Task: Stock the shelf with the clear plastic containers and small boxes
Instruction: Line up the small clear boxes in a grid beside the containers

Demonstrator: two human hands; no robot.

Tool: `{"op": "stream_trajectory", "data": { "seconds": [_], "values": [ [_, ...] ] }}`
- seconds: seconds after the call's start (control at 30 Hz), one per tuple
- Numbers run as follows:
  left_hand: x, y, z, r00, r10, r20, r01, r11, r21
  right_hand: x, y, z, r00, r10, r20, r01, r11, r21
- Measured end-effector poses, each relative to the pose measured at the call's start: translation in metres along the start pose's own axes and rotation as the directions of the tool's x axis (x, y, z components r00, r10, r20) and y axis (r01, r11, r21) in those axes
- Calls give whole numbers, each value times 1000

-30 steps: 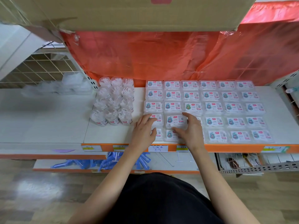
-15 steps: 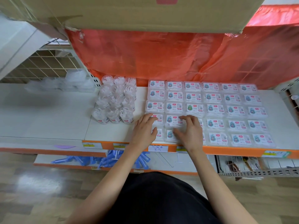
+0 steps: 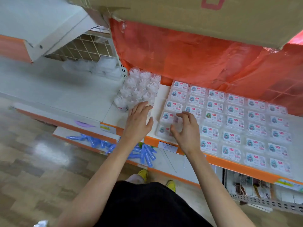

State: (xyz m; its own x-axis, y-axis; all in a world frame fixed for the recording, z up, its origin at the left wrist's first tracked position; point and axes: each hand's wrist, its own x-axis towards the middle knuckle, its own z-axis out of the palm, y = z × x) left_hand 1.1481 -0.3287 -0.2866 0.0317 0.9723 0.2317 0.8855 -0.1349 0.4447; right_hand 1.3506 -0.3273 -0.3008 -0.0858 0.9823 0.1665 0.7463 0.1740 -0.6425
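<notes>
Small clear boxes [image 3: 232, 115] with blue and red labels lie in neat rows on the white shelf [image 3: 82, 102]. To their left stands a cluster of round clear plastic containers [image 3: 139, 89]. My left hand [image 3: 139, 122] lies flat with straight fingers, its fingertips touching the nearest round containers. My right hand [image 3: 185, 128] hovers with loosely bent fingers over the two front boxes of the leftmost column and grips nothing.
A cardboard box [image 3: 196, 15] and an orange plastic sheet [image 3: 205, 63] hang over the back of the shelf. Blue tubes [image 3: 144, 153] lie on the lower shelf. Crumpled clear bags [image 3: 98, 66] sit at the back left. Wooden floor lies to the left.
My left hand has moved left from the small boxes to the round containers. My right hand has lifted off the boxes and shifted slightly left. The camera has tilted and swung left.
</notes>
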Motion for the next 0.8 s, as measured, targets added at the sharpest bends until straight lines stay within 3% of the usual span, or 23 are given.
{"op": "stream_trajectory", "data": {
  "seconds": [0.17, 0.3, 0.57, 0.8],
  "values": [
    [-21, -60, -41, 988, -130, -78, 136, 988, 75, 1, -51, 34, 993, -99, 64, 98, 995, 16],
    [-42, -117, -77, 979, -168, -118, 177, 981, 73, 2, -104, 72, 985, -171, 36, 170, 985, 20],
    [-76, -252, -159, 987, -133, -95, 142, 985, 98, 7, -220, 167, 982, -186, -43, 187, 982, 15],
    [-83, -344, -206, 989, -111, -97, 124, 983, 139, 15, -285, 235, 988, -154, -17, 153, 988, -34]
  ]
}}
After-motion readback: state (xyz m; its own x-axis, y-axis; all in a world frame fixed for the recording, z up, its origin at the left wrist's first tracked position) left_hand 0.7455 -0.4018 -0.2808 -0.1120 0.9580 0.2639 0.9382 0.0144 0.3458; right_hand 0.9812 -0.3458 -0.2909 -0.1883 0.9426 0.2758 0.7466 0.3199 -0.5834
